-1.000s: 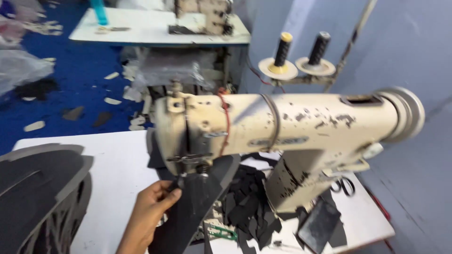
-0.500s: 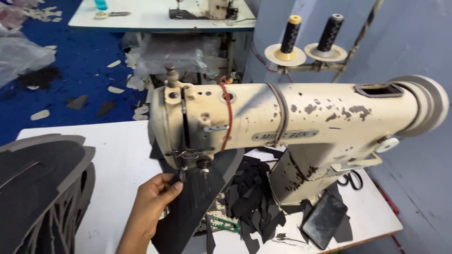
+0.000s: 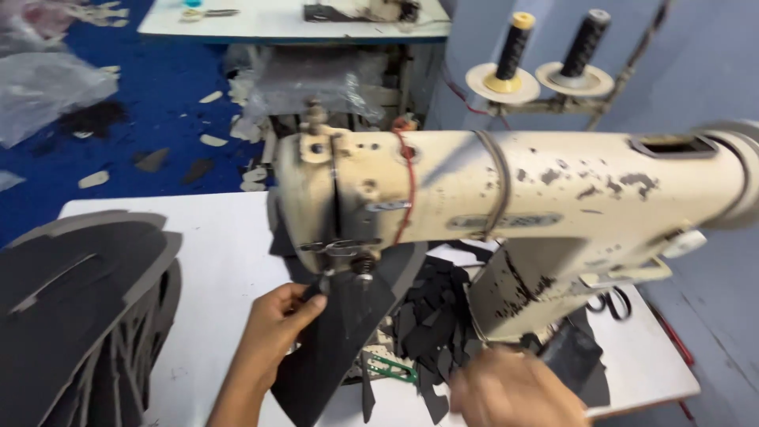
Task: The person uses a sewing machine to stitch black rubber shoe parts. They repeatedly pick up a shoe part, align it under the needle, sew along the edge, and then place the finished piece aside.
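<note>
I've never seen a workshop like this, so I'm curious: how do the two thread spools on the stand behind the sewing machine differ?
The left spool has a yellow top, while the right spool has a grey top. The left spool stands on a cream-coloured disc; the right spool's disc looks greyer. The left one sits nearer the machine's needle end. Both are wound with dark thread, lean slightly right and sit side by side on the same stand.
</note>
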